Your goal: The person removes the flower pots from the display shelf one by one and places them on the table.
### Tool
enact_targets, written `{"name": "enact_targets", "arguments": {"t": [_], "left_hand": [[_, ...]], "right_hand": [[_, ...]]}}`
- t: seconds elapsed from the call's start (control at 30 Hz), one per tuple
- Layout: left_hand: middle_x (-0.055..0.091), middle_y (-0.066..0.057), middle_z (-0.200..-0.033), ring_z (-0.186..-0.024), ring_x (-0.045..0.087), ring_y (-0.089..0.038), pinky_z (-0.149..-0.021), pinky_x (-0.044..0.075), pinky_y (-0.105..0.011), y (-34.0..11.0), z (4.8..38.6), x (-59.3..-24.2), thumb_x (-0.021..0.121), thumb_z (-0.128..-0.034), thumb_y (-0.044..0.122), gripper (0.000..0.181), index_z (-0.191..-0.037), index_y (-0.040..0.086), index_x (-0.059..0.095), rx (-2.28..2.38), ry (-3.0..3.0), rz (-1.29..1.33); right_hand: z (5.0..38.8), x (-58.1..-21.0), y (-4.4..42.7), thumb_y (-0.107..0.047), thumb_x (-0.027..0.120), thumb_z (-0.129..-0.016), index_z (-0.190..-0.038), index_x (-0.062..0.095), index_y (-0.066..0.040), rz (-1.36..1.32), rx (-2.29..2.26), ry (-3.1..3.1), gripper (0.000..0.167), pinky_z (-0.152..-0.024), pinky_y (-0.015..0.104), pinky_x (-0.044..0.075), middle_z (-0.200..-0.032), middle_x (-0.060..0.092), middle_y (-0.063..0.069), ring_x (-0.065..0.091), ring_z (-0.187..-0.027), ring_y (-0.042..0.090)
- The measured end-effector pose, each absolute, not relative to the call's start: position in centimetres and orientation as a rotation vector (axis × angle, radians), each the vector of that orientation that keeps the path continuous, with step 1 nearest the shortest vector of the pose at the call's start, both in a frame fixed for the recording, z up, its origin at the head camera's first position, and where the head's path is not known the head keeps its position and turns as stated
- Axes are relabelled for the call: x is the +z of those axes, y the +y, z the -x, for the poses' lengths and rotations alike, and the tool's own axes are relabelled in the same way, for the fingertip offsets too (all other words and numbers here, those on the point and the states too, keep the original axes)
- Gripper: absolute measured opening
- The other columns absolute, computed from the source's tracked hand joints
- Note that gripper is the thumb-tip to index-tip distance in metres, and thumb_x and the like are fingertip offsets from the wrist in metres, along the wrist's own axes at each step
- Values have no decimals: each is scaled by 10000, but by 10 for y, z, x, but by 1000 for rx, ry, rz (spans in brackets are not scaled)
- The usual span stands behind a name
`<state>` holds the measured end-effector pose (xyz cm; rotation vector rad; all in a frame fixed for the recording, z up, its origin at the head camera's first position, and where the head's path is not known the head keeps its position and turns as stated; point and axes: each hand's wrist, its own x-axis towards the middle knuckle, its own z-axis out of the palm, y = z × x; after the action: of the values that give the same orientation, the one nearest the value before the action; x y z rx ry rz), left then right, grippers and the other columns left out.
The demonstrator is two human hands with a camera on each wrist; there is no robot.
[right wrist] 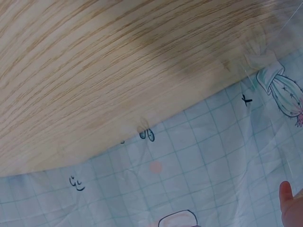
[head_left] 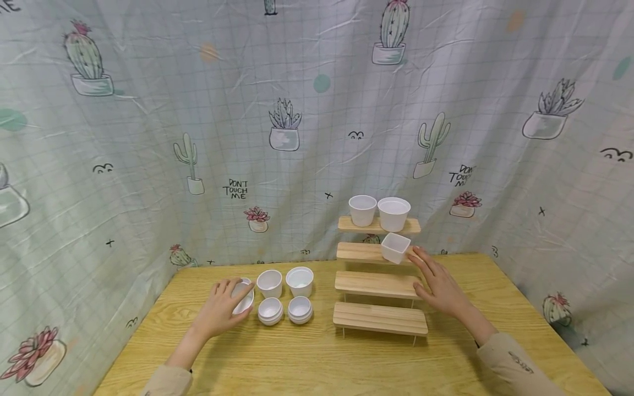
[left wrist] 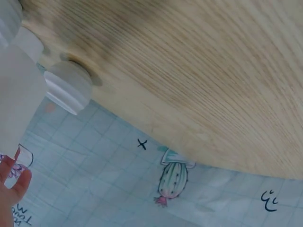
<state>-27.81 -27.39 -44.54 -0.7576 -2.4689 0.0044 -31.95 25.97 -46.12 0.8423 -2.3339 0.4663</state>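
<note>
My left hand (head_left: 220,308) is around a white pot (head_left: 244,302) at the left end of a group of small pots, thumb and fingers on opposite sides of it. The left wrist view shows a large white pot side (left wrist: 19,97) above the fingertips. A square white pot (head_left: 395,248) sits tilted on the right part of the second-highest wooden shelf (head_left: 359,252). Beside it is my right hand (head_left: 441,286), fingers extended and spread, fingertips close to the pot's right side; whether they touch cannot be told. Only a fingertip (right wrist: 286,191) shows in the right wrist view.
Two round white pots (head_left: 362,210) stand on the top shelf (head_left: 411,225). Two lower wooden shelves (head_left: 378,318) step down toward the front. Several white pots (head_left: 299,281) stand on the wooden table (head_left: 277,363) between the left hand and the shelves. A printed curtain (head_left: 317,181) hangs behind.
</note>
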Motion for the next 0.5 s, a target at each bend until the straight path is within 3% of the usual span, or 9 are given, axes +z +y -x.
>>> {"name": "enact_targets", "arguments": {"t": [0.5], "left_hand": [[543,-136,-1069,-933,478,-294,-793,366,-503,-283,280,-460,658,-741,380,516,-1204,173,559,44,-2499,734]], "right_hand": [[322,-465,262,-211,575,-783,-1378,318,-105,-840,461,-2324,657,-894,531,339,-1445,263,120,255,-1331,229]]}}
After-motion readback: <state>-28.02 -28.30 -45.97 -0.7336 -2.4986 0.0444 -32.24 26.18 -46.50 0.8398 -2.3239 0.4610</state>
